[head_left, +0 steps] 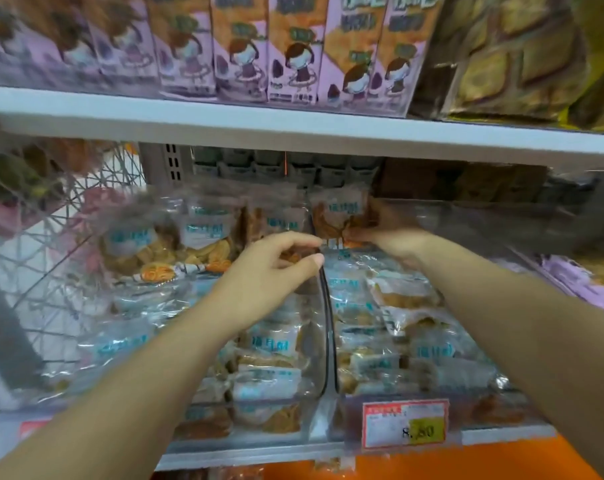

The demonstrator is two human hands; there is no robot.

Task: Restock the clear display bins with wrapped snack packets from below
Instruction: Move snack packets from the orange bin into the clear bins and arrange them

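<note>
1. A white store shelf [293, 123] carried pink boxes [293, 53] above two clear display bins packed with wrapped snack packets [269, 344].
2. The left bin [316, 362] and right bin [487, 422] stood side by side, their dark-edged walls touching.
3. The right hand [395, 242] held one upright packet [340, 216] at the back of the right bin, fingers curled round it.
4. The left hand [271, 271] hovered over the seam between the bins, fingers curled toward the thumb; whether they pinched anything could not be told.
5. A red-framed price tag [405, 424] sat on the right bin's front.

Packets [340, 216] clear, teal print; boxes [293, 50] lilac; price tag [405, 423] red-yellow.
</note>
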